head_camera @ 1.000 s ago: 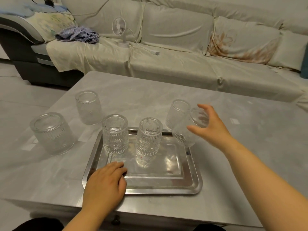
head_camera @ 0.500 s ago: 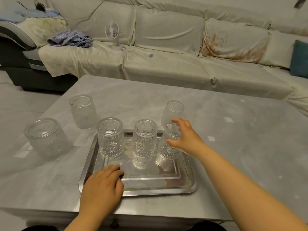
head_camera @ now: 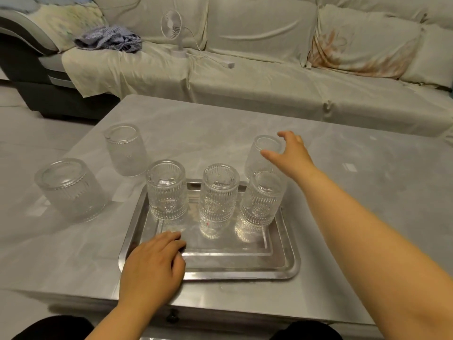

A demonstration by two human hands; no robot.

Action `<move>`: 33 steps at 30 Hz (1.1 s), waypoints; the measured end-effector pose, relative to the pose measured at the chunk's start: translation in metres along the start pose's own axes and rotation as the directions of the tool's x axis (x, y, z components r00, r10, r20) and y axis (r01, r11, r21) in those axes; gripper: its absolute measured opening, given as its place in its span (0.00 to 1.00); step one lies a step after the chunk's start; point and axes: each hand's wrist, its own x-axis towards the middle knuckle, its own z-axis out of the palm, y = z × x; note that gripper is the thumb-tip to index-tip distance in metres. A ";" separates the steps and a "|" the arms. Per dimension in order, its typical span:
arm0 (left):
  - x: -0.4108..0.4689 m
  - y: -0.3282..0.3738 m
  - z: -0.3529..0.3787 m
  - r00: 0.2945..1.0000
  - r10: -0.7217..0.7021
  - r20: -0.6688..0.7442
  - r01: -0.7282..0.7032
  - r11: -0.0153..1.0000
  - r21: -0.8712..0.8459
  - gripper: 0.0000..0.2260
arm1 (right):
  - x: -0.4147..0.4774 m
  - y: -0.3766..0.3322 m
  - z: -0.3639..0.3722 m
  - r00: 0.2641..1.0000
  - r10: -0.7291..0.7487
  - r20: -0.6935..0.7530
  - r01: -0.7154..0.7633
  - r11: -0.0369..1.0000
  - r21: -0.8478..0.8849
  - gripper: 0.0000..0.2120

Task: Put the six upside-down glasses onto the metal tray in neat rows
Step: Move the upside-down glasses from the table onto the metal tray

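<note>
Where the pale grey marble-patterned desk (head_camera: 343,192) meets its left edge, a wide clear ribbed glass (head_camera: 71,188) stands upside down, and a taller frosted ribbed glass (head_camera: 125,149) stands upside down behind it to the right, both off the tray. Next comes the rectangular shiny metal tray (head_camera: 282,268), near the front edge of the desk. The left hand (head_camera: 152,263) lies flat on the tray's front left corner, fingers (head_camera: 171,238) loosely spread, gripping nothing. Along the tray's far side three clear embossed glasses stand upside down in a row: the left tray glass (head_camera: 166,190), the middle tray glass (head_camera: 219,192) and the right tray glass (head_camera: 262,198). Just behind the last, on the desk, stands a sixth upside-down frosted glass (head_camera: 261,157). The right hand (head_camera: 291,155) reaches over it, open fingers curved around its top but not clearly closed. Behind the desk runs a cream covered sofa (head_camera: 269,57) carrying a small white fan (head_camera: 172,24).
</note>
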 end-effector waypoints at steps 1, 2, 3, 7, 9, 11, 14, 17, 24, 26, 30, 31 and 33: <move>0.000 0.000 0.000 1.000 -0.005 0.001 0.005 1.000 -0.002 0.19 | 0.008 -0.001 0.003 1.000 0.011 0.030 -0.010 0.999 -0.044 0.32; 0.000 0.000 0.001 1.000 -0.007 0.002 0.007 1.000 -0.004 0.19 | 0.015 -0.002 0.007 0.998 0.018 0.065 -0.012 0.996 -0.087 0.35; 0.000 0.000 0.001 1.000 -0.008 0.004 0.008 1.000 -0.008 0.19 | 0.021 -0.002 0.010 0.995 0.024 0.098 -0.012 0.993 -0.115 0.36; 0.000 -0.001 0.001 1.000 -0.019 0.020 0.019 0.999 -0.027 0.18 | 0.038 -0.004 0.024 0.979 0.093 0.182 -0.079 0.993 -0.083 0.39; 0.001 -0.002 0.001 0.999 -0.023 0.033 0.024 0.999 -0.034 0.18 | 0.043 -0.003 0.027 0.978 0.109 0.181 -0.094 0.992 -0.086 0.38; 0.002 -0.003 0.001 0.999 -0.022 0.042 0.023 0.999 -0.037 0.18 | 0.043 -0.001 0.027 0.980 0.095 0.174 -0.080 0.993 -0.088 0.36; 0.002 -0.004 0.001 0.999 -0.011 0.047 0.013 0.999 -0.032 0.18 | 0.040 0.002 0.023 0.990 0.060 0.128 -0.057 0.998 -0.028 0.34; 0.001 -0.004 0.000 0.999 -0.004 0.038 0.005 0.999 -0.039 0.18 | 0.034 0.002 0.005 0.999 0.044 -0.014 -0.042 0.996 0.081 0.33; -0.004 -0.005 -0.004 0.999 0.002 0.039 0.001 0.998 -0.065 0.15 | -0.010 -0.040 -0.055 0.981 -0.140 -0.137 0.165 0.968 0.190 0.32; -0.007 -0.008 -0.002 0.999 -0.032 -0.013 0.030 0.990 -0.139 0.09 | -0.032 -0.061 -0.066 0.966 -0.220 -0.137 0.245 0.948 0.203 0.32; -0.024 -0.032 -0.003 0.984 -0.176 -0.031 0.160 0.945 -0.285 0.18 | -0.076 -0.096 -0.071 0.933 -0.358 -0.017 0.353 0.908 0.224 0.32; -0.030 -0.040 -0.006 0.976 -0.216 -0.021 0.199 0.931 -0.305 0.21 | -0.087 -0.103 -0.067 0.922 -0.386 0.024 0.370 0.899 0.235 0.31; -0.042 -0.056 -0.008 0.969 -0.249 -0.006 0.234 0.918 -0.319 0.27 | -0.106 -0.115 -0.055 0.897 -0.427 0.110 0.390 0.884 0.257 0.32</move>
